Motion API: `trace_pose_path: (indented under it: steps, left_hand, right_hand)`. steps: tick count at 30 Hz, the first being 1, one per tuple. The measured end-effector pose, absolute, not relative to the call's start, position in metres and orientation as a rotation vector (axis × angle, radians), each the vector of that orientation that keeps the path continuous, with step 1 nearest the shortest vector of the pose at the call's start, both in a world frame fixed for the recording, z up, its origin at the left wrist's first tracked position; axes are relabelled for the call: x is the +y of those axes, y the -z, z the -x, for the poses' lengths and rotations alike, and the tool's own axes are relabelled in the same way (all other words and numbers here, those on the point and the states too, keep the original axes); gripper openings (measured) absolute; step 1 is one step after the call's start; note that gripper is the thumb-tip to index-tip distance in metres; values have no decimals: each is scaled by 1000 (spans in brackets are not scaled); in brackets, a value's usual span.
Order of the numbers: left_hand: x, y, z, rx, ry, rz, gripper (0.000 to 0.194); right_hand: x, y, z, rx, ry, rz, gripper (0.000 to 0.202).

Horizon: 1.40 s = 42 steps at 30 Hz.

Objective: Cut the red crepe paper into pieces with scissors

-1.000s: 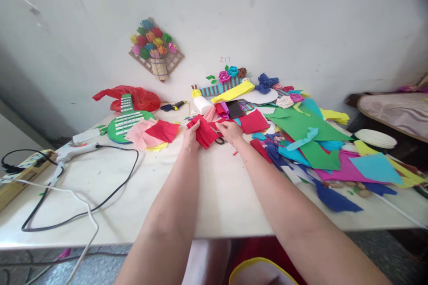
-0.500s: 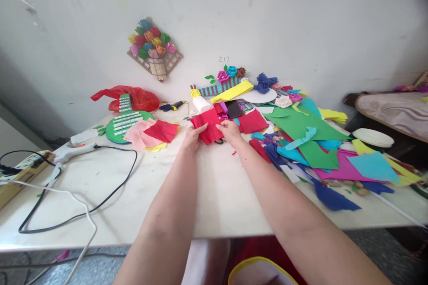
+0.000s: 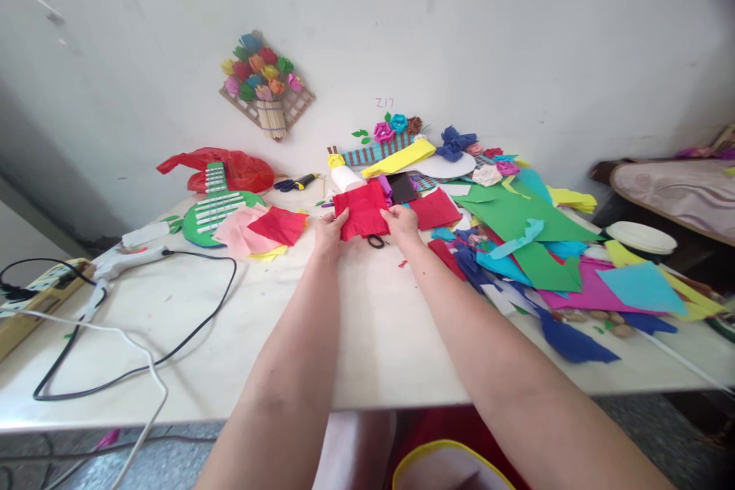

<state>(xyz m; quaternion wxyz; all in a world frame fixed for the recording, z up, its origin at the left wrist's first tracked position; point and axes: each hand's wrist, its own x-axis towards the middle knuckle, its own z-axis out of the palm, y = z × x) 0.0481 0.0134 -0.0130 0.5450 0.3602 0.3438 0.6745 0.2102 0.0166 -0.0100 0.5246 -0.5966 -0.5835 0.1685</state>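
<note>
A square of red crepe paper (image 3: 363, 210) is held out flat between my two hands over the table. My left hand (image 3: 331, 230) pinches its left edge, thumb on top. At the opposite edge my right hand (image 3: 401, 223) grips the paper between thumb and fingers. Just below the paper lies a dark scissor handle loop (image 3: 376, 241); whatever joins it is covered by the paper. Another red paper piece (image 3: 435, 209) rests beside my right hand. Left of my left hand, a red sheet (image 3: 279, 226) overlaps a pink one (image 3: 238, 231).
A green paper guitar (image 3: 213, 208) lies at the left, near a glue gun (image 3: 129, 263) with looping cords. Coloured paper scraps (image 3: 528, 214) cover the right side. Pliers (image 3: 306, 181) and a white roll (image 3: 347, 178) lie at the back. The table's front edge (image 3: 402, 406) is close to me.
The red paper has turned from a slant to nearly level and is spread wider. My hands have shifted slightly apart, and more of the scissor loop shows beneath it.
</note>
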Motion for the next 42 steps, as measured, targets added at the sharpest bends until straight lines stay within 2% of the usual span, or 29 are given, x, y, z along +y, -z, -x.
trace_pose_path:
  steps: [9,15,21,26,34,38,42]
  left_hand:
    - [13,12,-50,791,-1679,-778,26]
    - [15,10,-45,855,-1556,-677,47]
    - [10,10,-43,775,-1491,-849,26]
    - [11,13,-45,722,-1490,-855,24]
    - [14,13,-43,724,-1554,-866,22]
    - [11,10,-41,723,-1522,-831,18]
    - [7,7,-40,698,-1463,-854,23]
  right_hand:
    - [17,11,-211,-1407,-396,1404,26]
    - [16,12,-211,-1378,-423,1387,26]
    - [15,11,-212,-1357,-457,1356,25]
    - [11,10,-210,-1328,-560,1244,28]
    - [0,2,-206,-1189,-927,1089,26]
    - [-3,0,-207,-1117,-985,1093,26]
    - [-3,-1,-207,-1077,-993,1100,25]
